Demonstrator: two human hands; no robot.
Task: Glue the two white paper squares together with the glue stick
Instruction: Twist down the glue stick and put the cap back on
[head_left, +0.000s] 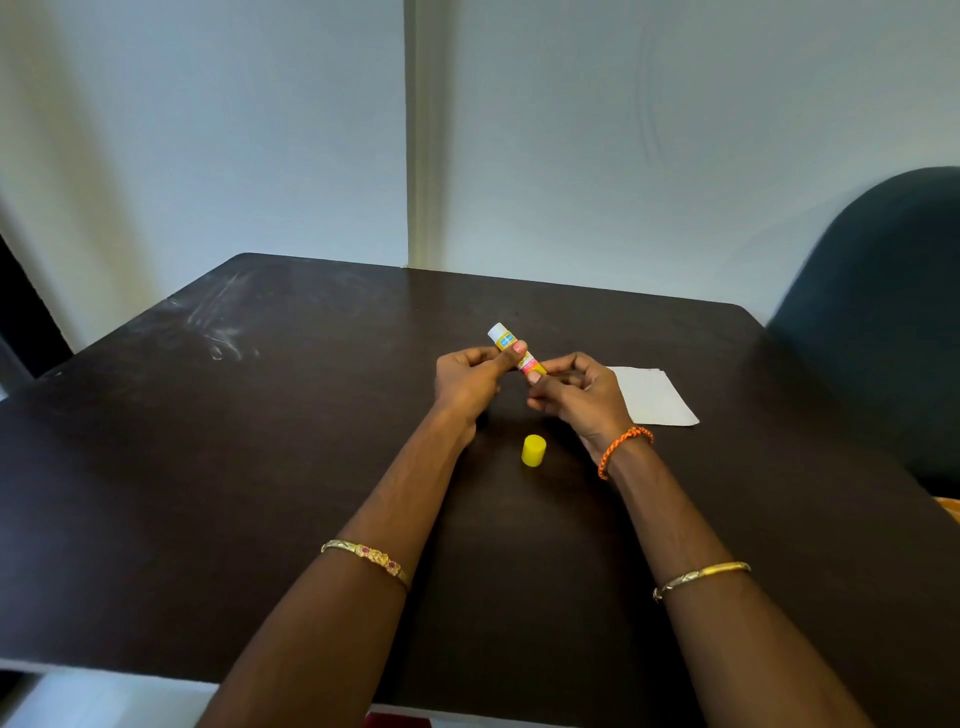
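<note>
The glue stick (511, 352) is a slim round tube with a yellow label, blue and pink print, and a white far end. It is tilted, raised above the middle of the bench (260, 441), and held by both hands. The left hand (467, 379) is curled around its upper part, thumb pressed on the label. The right hand (579, 392) pinches the lower end between thumb and fingertips. Its cap (533, 450), a short plain yellow plastic cylinder, stands on the bench just below the hands, touching neither. The white paper squares (657, 397) lie flat and stacked, thin and matte, just beyond the right hand; their edges are slightly offset. The bench is dark, smooth wood-grain with pale scuffs at the far left.
</note>
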